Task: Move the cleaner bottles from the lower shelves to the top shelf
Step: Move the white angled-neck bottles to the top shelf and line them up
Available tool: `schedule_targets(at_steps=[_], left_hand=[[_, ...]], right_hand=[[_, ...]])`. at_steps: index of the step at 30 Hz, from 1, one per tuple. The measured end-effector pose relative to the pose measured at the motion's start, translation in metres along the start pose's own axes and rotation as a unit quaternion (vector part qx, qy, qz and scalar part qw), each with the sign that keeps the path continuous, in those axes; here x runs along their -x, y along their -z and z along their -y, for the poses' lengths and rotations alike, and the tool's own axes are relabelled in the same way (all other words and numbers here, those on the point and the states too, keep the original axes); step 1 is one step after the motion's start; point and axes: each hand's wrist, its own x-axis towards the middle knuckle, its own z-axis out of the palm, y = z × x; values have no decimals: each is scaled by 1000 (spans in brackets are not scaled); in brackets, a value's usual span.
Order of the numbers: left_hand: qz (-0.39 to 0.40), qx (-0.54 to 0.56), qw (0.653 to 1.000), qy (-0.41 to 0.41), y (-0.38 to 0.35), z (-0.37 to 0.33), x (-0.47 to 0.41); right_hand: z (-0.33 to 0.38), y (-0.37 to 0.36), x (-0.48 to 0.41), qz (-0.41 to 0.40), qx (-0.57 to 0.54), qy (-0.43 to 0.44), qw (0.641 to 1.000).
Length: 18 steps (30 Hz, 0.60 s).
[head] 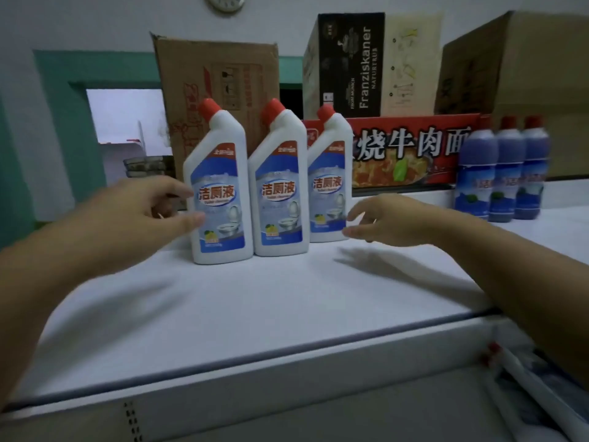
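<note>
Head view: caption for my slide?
Open left hand and open right hand flank three white cleaner bottles upright on the top shelf; blue bottles stand farther right.

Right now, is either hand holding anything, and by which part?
Nothing is plainly held: left hand open, fingertips at the side of the leftmost white bottle; right hand open beside the rightmost white bottle.

Blue bottles (502,173) blurred (labels unreadable); clock (224,1) cropped.
</note>
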Motion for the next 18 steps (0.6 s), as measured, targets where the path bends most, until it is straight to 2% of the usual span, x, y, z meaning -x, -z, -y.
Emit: schedule_targets(at_steps=[1, 3, 5, 7, 10, 12, 14, 16, 18], left_hand=[[-22, 55, 997, -57, -6, -11, 19], [10, 112, 979, -168, -25, -36, 56], [94, 133, 952, -261, -51, -66, 87], [191, 173, 913, -317, -82, -96, 108], [356, 279, 840, -299, -142, -127, 118], [404, 321, 822, -241, -198, -139, 120], [413, 326, 831, -181, -256, -140, 124], [445, 245, 848, -151, -302, -139, 135], [503, 159, 839, -133, -327, -141, 150]], right_hand=[[-5, 2, 10, -2, -36, -12, 999], [-15, 2, 33, -10, -101, -27, 994], [-25, -1, 64, -55, -139, -31, 988], [-39, -3, 104, -151, -191, -29, 970], [-66, -14, 172, -343, -286, -60, 893], [-97, -36, 212, -400, -306, -134, 853], [-137, -66, 243, -364, -267, -239, 860], [-176, -94, 276, -221, -206, -371, 878], [-207, -120, 314, -96, -190, -445, 870]])
